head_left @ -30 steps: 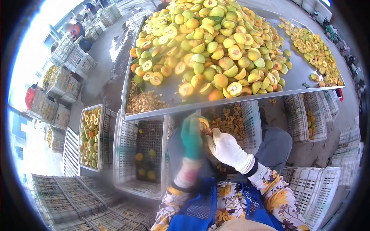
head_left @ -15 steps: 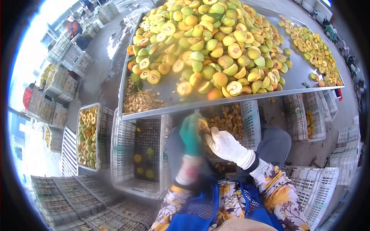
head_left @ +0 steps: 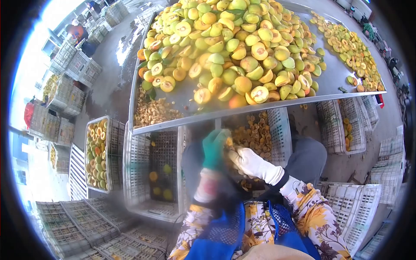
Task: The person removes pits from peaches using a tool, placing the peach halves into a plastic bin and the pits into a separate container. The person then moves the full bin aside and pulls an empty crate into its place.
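My left hand (head_left: 214,149), in a green glove, is closed around an apricot half (head_left: 229,141), which is partly hidden by the fingers and blurred. My right hand (head_left: 255,164), in a white glove, is pinched shut right against that fruit; whatever its fingertips hold is hidden. Both hands are just below the near edge of a metal table (head_left: 186,120), over a crate (head_left: 281,130) of pitted apricot pieces (head_left: 256,138). On the table lies a big heap of halved yellow-green apricots (head_left: 242,56), many with stones showing. A pile of loose stones (head_left: 154,112) sits at its near left corner.
A crate (head_left: 130,173) with a few fruits stands left of my legs, and beyond it a crate of apricot halves (head_left: 97,151). More halves (head_left: 351,52) lie on the table's right side. Stacked crates (head_left: 78,225) surround me. A person (head_left: 78,32) is far left.
The view has shifted slightly, so the table's edge sits a little higher. My hands stay together at the fruit, with only a small shift of the fingers.
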The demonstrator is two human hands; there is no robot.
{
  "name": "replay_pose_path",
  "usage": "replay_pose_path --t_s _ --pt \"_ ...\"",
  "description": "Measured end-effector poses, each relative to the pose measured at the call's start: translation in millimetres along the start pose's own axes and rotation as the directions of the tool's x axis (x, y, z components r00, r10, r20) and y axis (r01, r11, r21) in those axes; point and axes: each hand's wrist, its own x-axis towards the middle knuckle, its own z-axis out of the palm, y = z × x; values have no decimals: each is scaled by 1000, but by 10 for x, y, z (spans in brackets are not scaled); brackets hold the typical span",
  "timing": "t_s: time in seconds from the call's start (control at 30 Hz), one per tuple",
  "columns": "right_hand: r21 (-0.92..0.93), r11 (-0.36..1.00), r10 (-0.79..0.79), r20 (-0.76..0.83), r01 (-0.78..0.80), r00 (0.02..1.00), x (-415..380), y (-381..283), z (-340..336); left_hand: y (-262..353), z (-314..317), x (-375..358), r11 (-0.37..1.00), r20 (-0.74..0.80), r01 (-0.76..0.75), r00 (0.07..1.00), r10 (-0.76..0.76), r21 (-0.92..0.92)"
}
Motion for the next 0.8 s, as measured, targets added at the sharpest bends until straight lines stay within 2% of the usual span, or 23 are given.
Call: replay_pose_path --t_s 0.07,0.17,0.27,0.3,0.37,0.4,0.47,0.5,0.53,0.57,0.6,0.63,0.67,0.7,0.73,0.8 --pt "83 996 26 38 -29 999 23 38 -37 71 58 -5 1000 -15 -7 1000 6 -30" --pt "-56 996 66 54 -63 996 -12 131 -36 -11 -99 40 996 229 81 969 -89 46" --pt "343 925 109 175 -164 978 -77 180 -11 -60 5 -30 999 125 -29 992 24 36" --pt "514 836 64 257 -193 964 -115 183 -16 -38 42 -53 1000 177 -21 984 24 -16" --pt "774 570 -64 379 -278 923 -219 169 -49 35 161 -80 992 278 4 960 31 -125" --pt "749 636 -54 284 -186 957 -256 173 -46 45 239 -86 991 235 -50 969 78 -123" --pt "648 761 -73 88 -2 993 -277 133 -55 106 396 -45 979 147 -173 971 188 -110" --pt "458 883 -47 -132 103 990 -279 93 42 128 437 -67 976 31 -195 980 198 -93" --pt "299 902 -246 -236 311 940 -169 307 90 58 317 -20 820 -88 -472 848 523 323" --pt "426 892 -91 -154 149 984 -218 329 44 269 254 -9 460 -56 -547 601 798 699" --pt "530 848 58 -49 -23 997 -265 360 -13 513 145 -93 909 -509 -413 771 383 57" --pt "350 932 -31 -191 97 981 -224 568 4 693 -170 -62 895 -584 -426 764 276 -133" --pt "141 970 -147 -307 198 940 -118 824 -9 659 -791 102 907 -539 -411 747 391 89" --pt "-464 849 -477 -463 254 747 -24 971 -75 837 -1183 53 802 -372 -201 805 462 562" --pt "-556 821 -460 -508 131 728 32 1077 -101 976 -1480 10 440 -202 -4 884 421 898" --pt "-716 690 -286 -408 -109 867 52 1174 -158 1042 -1927 -104 -63 -61 82 958 279 995"
